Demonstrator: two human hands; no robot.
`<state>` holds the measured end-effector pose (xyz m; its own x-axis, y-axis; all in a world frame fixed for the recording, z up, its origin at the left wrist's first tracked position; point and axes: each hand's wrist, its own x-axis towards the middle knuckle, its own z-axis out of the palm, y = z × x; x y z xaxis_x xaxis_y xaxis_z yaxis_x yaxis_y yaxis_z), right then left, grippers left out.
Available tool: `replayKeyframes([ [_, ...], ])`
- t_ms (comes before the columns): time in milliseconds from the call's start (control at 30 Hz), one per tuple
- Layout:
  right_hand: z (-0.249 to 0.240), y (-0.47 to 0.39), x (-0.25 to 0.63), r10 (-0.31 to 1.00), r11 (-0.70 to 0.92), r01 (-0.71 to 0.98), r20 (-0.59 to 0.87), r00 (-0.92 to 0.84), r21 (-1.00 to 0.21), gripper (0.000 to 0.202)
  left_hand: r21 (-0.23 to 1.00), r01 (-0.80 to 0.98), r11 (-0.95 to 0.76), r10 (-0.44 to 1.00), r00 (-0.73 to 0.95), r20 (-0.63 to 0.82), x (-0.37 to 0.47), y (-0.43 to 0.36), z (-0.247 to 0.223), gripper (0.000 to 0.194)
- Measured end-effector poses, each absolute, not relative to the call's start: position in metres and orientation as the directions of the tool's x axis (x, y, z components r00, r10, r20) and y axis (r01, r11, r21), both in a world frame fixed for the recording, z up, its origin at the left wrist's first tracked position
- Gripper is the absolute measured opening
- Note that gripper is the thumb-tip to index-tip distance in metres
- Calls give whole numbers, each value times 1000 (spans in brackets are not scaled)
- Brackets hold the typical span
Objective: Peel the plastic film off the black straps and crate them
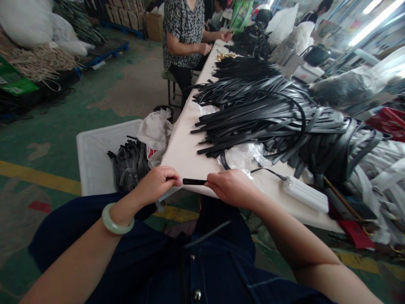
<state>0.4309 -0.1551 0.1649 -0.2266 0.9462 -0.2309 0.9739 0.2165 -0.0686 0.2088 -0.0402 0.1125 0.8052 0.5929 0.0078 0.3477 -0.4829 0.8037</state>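
Note:
A black strap (193, 182) sticks out to the left from my right hand (229, 188), whose fingers are closed round it. Its squared end comes right up to the fingertips of my left hand (160, 182). That hand is pinched shut, and whatever its fingers hold is hidden. A green bangle (117, 218) circles my left wrist. Over my lap runs a thin grey strip (208, 234); whether it belongs to the same strap I cannot tell. Both hands are at the near edge of the white-covered table (182, 156).
Piles of black straps (249, 118) cover the table beyond my hands. A white power strip (305, 194) lies at the right. On the left, a white bin (95, 158) holds bundled dark straps (129, 164). Another person (185, 38) sits farther along the table.

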Motion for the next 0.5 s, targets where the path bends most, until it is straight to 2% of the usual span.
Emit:
replayKeyframes([
  [100, 169, -152, 429, 935, 223, 974, -273, -224, -37, 36, 805, 346, -482, 578, 816, -5, 209, -40, 112, 11],
  [233, 175, -149, 430, 943, 212, 977, -260, -209, -14, 36, 810, 357, -465, 574, 818, -31, 209, -39, 111, 13],
  [500, 169, -153, 433, 962, 203, 976, -170, -213, -75, 37, 837, 349, -421, 583, 811, -45, 206, -39, 113, 13],
])
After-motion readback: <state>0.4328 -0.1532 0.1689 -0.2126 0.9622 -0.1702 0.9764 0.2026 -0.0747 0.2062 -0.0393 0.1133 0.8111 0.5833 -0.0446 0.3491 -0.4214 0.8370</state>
